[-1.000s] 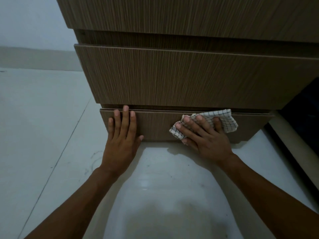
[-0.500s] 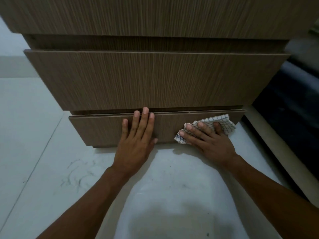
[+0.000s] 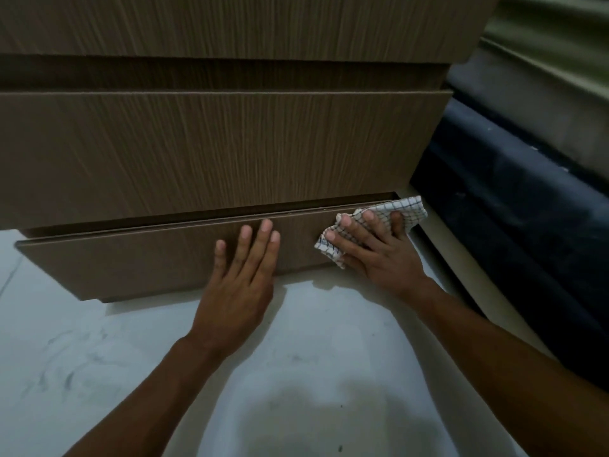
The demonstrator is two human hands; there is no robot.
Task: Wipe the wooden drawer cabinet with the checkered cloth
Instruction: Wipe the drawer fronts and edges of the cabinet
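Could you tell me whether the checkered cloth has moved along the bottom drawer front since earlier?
Yes. The checkered cloth, under the right hand, slid rightward to the right end of the bottom drawer front.

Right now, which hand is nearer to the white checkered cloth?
The right hand: it presses the white checkered cloth against the lowest brown wooden drawer front. The left hand lies flat on that front, left of the cloth, apart.

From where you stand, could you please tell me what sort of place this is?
Probably a room at home, perhaps a bedroom: a wooden drawer cabinet stands on a pale tiled floor, with what looks like a dark mattress beside it.
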